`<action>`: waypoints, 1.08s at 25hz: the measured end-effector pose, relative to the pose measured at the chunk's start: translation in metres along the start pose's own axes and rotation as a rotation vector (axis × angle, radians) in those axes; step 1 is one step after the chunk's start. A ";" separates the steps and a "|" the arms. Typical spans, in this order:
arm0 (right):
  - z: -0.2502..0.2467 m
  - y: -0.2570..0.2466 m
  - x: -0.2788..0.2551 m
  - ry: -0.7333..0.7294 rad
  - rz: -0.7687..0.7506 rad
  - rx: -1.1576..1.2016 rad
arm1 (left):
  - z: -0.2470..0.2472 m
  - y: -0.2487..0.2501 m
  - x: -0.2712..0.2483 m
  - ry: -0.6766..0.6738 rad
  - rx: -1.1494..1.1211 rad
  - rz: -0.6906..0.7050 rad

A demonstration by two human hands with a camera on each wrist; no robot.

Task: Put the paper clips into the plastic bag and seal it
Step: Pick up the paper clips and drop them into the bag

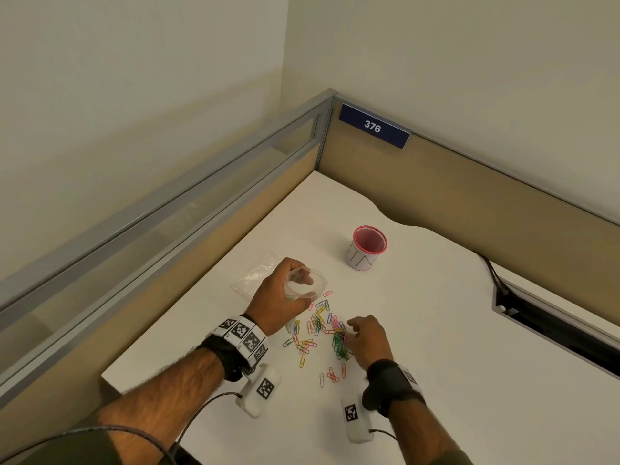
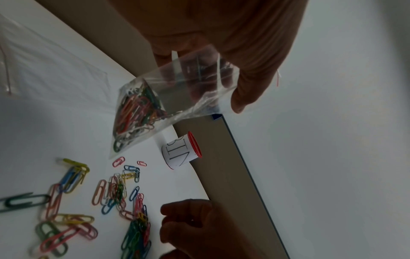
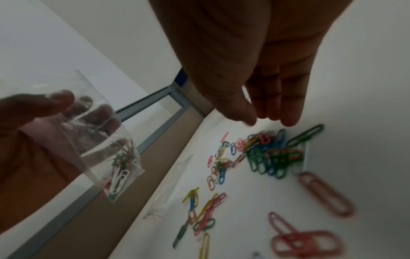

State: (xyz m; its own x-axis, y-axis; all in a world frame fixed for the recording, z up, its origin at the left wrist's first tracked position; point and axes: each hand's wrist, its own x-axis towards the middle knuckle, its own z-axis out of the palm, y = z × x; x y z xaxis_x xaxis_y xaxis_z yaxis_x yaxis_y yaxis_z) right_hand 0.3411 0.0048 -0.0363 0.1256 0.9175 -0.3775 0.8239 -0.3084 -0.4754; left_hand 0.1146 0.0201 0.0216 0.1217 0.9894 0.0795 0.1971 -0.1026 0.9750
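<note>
My left hand (image 1: 281, 297) holds a clear zip bag (image 1: 305, 285) off the table with its mouth spread wide by the fingers. Several coloured paper clips lie in the bottom of that bag (image 2: 137, 112). A loose heap of coloured paper clips (image 1: 322, 330) lies on the white table just right of that hand. My right hand (image 1: 365, 337) hovers at the right side of the heap. Its fingers (image 3: 288, 121) point down at a bunch of green and blue clips (image 3: 266, 157), and I see nothing in them.
A second clear bag (image 1: 256, 275) lies flat on the table (image 1: 436, 330) behind my left hand. A pink-rimmed cup (image 1: 367, 248) stands farther back. Partition walls close the left and far sides. A dark cable slot (image 1: 553, 330) runs along the right.
</note>
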 end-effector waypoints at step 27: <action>0.011 -0.038 0.001 0.024 -0.166 -0.294 | 0.001 -0.004 0.012 0.002 0.011 0.005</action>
State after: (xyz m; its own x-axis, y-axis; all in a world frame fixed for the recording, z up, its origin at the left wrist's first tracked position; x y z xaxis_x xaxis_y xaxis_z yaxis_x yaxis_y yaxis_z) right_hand 0.3038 0.0149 -0.0272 -0.0135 0.9557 -0.2940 0.9580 -0.0719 -0.2777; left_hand 0.1161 0.0327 0.0180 0.1212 0.9890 0.0846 0.2075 -0.1085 0.9722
